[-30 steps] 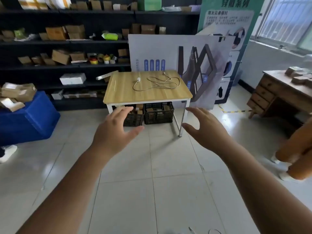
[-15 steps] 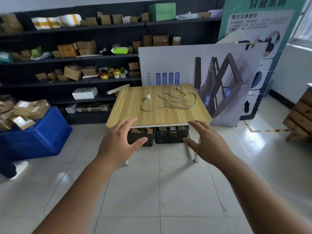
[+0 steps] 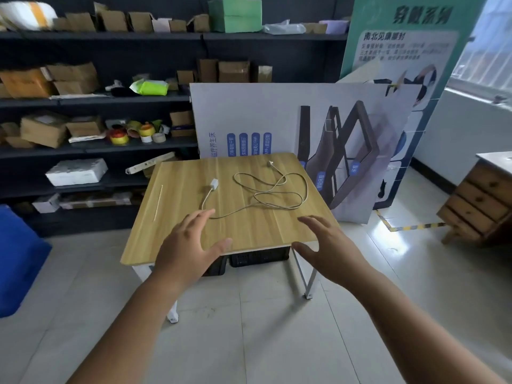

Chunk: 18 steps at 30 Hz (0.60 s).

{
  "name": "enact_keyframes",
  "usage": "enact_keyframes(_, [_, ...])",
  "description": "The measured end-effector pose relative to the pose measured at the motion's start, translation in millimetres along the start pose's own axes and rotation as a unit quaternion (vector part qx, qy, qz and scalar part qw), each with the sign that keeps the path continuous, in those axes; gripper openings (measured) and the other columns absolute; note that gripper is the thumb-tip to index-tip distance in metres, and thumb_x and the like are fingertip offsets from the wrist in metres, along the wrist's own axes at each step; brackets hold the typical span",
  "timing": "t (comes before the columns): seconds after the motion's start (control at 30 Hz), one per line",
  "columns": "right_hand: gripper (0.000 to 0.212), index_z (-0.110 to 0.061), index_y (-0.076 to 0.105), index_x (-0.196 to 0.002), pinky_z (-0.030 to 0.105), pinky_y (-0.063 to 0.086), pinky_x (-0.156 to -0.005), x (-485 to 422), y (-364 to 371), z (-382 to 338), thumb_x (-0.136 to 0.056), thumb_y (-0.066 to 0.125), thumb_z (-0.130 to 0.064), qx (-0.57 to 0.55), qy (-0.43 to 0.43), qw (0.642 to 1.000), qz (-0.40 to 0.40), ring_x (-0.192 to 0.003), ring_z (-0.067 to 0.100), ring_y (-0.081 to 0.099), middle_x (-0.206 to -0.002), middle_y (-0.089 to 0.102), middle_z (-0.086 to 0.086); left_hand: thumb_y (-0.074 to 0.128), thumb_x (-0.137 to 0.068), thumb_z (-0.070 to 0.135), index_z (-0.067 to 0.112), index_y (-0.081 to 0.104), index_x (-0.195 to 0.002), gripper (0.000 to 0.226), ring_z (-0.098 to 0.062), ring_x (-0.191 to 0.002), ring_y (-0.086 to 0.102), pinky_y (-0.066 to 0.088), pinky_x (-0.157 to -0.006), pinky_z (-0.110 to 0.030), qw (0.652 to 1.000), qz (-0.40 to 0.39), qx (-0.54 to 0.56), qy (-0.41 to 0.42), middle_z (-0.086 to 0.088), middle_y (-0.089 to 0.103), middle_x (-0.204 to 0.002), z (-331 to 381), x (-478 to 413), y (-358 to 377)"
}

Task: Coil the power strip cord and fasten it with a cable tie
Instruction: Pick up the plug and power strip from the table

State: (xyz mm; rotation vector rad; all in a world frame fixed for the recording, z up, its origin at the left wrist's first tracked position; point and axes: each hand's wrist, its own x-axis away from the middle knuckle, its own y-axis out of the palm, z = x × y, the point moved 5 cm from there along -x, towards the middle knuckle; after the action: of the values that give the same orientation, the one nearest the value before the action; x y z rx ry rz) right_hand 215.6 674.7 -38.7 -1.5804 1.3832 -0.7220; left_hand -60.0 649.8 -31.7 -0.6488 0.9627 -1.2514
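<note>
A thin white cord (image 3: 277,195) lies in loose, tangled loops on a small wooden table (image 3: 177,234). One end carries a small white block (image 3: 214,184); the other end has a small white plug (image 3: 270,163) near the far edge. A pale thin strip, perhaps the cable tie (image 3: 158,200), lies near the table's left edge. My left hand (image 3: 188,245) hovers over the near edge, fingers spread, close to the cord's nearest bend. My right hand (image 3: 329,248) is held open at the near right corner, holding nothing.
Black crates (image 3: 257,256) sit under the table. Dark shelves (image 3: 97,101) of boxes and tape rolls stand behind it, and a printed board (image 3: 277,117) leans at its far right. A blue bin (image 3: 16,261) is at left, a wooden drawer unit (image 3: 482,206) at right.
The view has come closer to the table. Both hands now reach over its near edge instead of hanging above the floor in front of it.
</note>
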Motion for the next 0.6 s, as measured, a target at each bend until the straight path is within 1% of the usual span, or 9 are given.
enact_keyframes(0.2, [0.061, -0.029, 0.044, -0.144, 0.031, 0.040, -0.099, -100, 26, 30, -0.090, 0.057, -0.053, 0.010, 0.031, 0.999, -0.015, -0.132, 0.019, 0.045, -0.149, 0.046, -0.007, 0.056, -0.085, 0.061, 0.029, 0.039, -0.145, 0.070, -0.018, -0.133, 0.043, 0.044, -0.093, -0.033, 0.999, -0.034, -0.006, -0.007, 0.006, 0.041, -0.152, -29, -104, 35])
enact_keyframes(0.3, [0.060, -0.031, 0.042, -0.144, 0.024, 0.037, -0.085, -158, 42, 47, -0.091, 0.055, -0.055, 0.023, 0.027, 0.999, -0.024, -0.131, 0.016, 0.046, -0.149, 0.045, -0.010, 0.056, -0.085, 0.060, 0.030, 0.038, -0.146, 0.070, -0.017, -0.135, 0.042, 0.043, -0.093, -0.033, 0.999, -0.042, -0.013, -0.026, 0.007, 0.038, -0.153, -45, -155, 55])
enact_keyframes(0.33, [0.059, -0.030, 0.043, -0.144, 0.023, 0.036, -0.082, -179, 46, 53, -0.092, 0.055, -0.054, 0.018, 0.023, 0.999, -0.022, -0.129, 0.015, 0.048, -0.149, 0.045, -0.009, 0.056, -0.086, 0.059, 0.030, 0.037, -0.146, 0.070, -0.017, -0.135, 0.042, 0.043, -0.092, -0.032, 0.998, -0.041, -0.015, -0.034, 0.008, 0.038, -0.153, -49, -172, 61])
enact_keyframes(0.47, [0.060, -0.029, 0.042, -0.144, 0.027, 0.043, -0.086, -264, 62, 72, -0.091, 0.056, -0.054, -0.021, -0.004, 0.999, -0.029, -0.123, 0.016, 0.054, -0.148, 0.047, -0.008, 0.059, -0.085, 0.057, 0.030, 0.038, -0.146, 0.070, -0.015, -0.135, 0.041, 0.041, -0.092, -0.030, 0.997, -0.030, -0.015, -0.064, 0.009, 0.038, -0.152, -58, -237, 82])
enact_keyframes(0.53, [0.061, -0.030, 0.040, -0.145, 0.026, 0.044, -0.079, -304, 68, 80, -0.091, 0.055, -0.053, -0.030, -0.005, 0.999, -0.035, -0.120, 0.016, 0.056, -0.148, 0.045, -0.009, 0.059, -0.085, 0.057, 0.029, 0.037, -0.146, 0.070, -0.015, -0.135, 0.042, 0.042, -0.092, -0.030, 0.997, -0.029, -0.020, -0.074, 0.009, 0.038, -0.153, -60, -270, 89])
enact_keyframes(0.57, [0.061, -0.030, 0.039, -0.146, 0.026, 0.042, -0.076, -323, 70, 85, -0.092, 0.054, -0.053, -0.031, -0.004, 0.999, -0.039, -0.119, 0.017, 0.057, -0.148, 0.045, -0.009, 0.059, -0.085, 0.057, 0.030, 0.037, -0.146, 0.070, -0.015, -0.135, 0.041, 0.041, -0.092, -0.030, 0.996, -0.032, -0.023, -0.079, 0.010, 0.037, -0.153, -62, -286, 93])
enact_keyframes(0.6, [0.061, -0.029, 0.039, -0.146, 0.026, 0.040, -0.075, -343, 73, 89, -0.092, 0.055, -0.051, -0.032, -0.002, 0.999, -0.042, -0.119, 0.018, 0.057, -0.149, 0.045, -0.008, 0.058, -0.086, 0.057, 0.030, 0.036, -0.146, 0.070, -0.015, -0.135, 0.041, 0.041, -0.092, -0.031, 0.996, -0.034, -0.026, -0.083, 0.010, 0.036, -0.153, -65, -302, 96])
